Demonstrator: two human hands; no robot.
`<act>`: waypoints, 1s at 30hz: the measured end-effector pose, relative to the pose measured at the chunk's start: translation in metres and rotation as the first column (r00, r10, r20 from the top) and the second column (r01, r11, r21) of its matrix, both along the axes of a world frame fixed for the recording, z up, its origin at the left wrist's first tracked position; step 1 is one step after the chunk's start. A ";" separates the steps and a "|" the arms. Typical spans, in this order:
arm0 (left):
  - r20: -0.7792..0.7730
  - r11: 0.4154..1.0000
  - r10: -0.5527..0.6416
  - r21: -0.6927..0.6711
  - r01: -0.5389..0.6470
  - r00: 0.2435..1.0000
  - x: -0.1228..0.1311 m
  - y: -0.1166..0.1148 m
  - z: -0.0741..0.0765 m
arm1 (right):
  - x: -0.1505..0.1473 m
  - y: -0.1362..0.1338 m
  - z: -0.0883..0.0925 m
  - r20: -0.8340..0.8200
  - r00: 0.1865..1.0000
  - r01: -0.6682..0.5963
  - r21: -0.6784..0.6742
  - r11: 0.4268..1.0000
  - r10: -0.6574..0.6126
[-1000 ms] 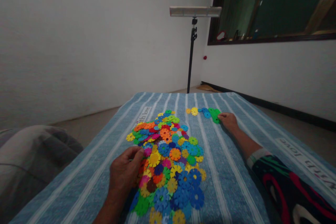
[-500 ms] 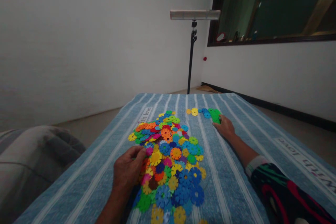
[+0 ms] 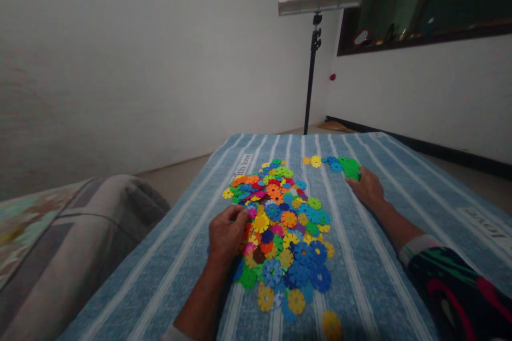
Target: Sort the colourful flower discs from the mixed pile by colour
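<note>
A large pile of multicoloured notched plastic discs (image 3: 288,219) lies on a blue striped cloth (image 3: 180,256). My left hand (image 3: 228,232) rests at the pile's left edge, fingers curled with thumb and index together; whatever is between them cannot be made out. At the back right, my right hand (image 3: 367,186) has its fingers on a cluster of green discs (image 3: 350,167). Blue discs (image 3: 333,164) lie just left of the green ones, and a yellow disc (image 3: 316,161) with a small orange one sits further left.
One yellow disc (image 3: 332,325) lies apart near the front edge. Grey fabric (image 3: 104,234) bulges at the left of the cloth. A black stand (image 3: 310,80) carrying a lamp bar (image 3: 320,2) stands beyond the far edge, near a wall and window.
The view has swung left and down, so everything sits further right in it. Both hands keep nearly the same places beside the discs.
</note>
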State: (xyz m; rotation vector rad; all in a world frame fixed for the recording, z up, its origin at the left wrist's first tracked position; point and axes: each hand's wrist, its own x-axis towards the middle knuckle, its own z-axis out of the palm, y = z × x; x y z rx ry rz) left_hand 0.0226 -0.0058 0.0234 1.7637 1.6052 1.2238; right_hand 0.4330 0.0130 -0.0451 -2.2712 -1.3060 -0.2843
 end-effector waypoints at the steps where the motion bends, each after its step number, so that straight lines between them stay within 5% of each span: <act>1: -0.004 1.000 -0.008 0.000 0.008 1.000 0.000 0.000 0.000 | -0.003 -0.005 0.000 -0.008 1.000 0.005 0.007 1.000 -0.005; 8: -0.096 0.996 -0.087 0.024 0.090 0.992 0.007 -0.004 -0.007 | -0.046 -0.061 0.000 0.003 0.999 0.038 -0.060 0.998 -0.038; 17: -0.347 0.936 -0.233 0.174 0.306 0.909 0.028 -0.022 -0.008 | -0.126 -0.133 -0.005 0.138 0.925 -0.353 -0.029 0.935 0.353; 26: -0.622 0.817 -0.323 0.197 0.542 0.713 0.058 -0.048 0.001 | -0.141 -0.141 0.002 0.118 0.879 -0.465 0.004 0.885 0.462; 30: -0.743 0.831 -0.317 0.081 0.550 0.589 0.084 -0.059 0.011 | -0.137 -0.138 0.003 0.035 0.881 -0.473 0.041 0.880 0.471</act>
